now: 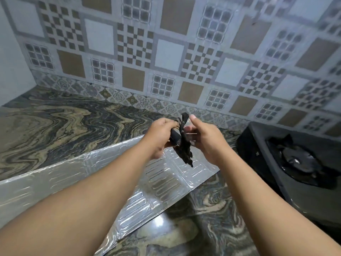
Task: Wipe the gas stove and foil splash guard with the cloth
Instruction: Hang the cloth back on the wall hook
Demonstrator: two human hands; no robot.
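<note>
A dark, crumpled cloth (184, 150) hangs in the air between both hands, above the far end of the foil splash guard. My left hand (162, 133) is closed around its bunched upper part. My right hand (204, 137) pinches the cloth's top edge with thumb raised. The silver foil splash guard (77, 174) lies flat on the marble counter, running from the left edge toward the centre. The gas stove (299, 163) stands at the right, steel-topped with a black burner and pan support.
The swirled marble counter (55, 122) spreads left and behind the foil. A patterned tiled wall (166, 52) rises at the back, a plain wall at the far left. A strip of counter separates the foil from the stove.
</note>
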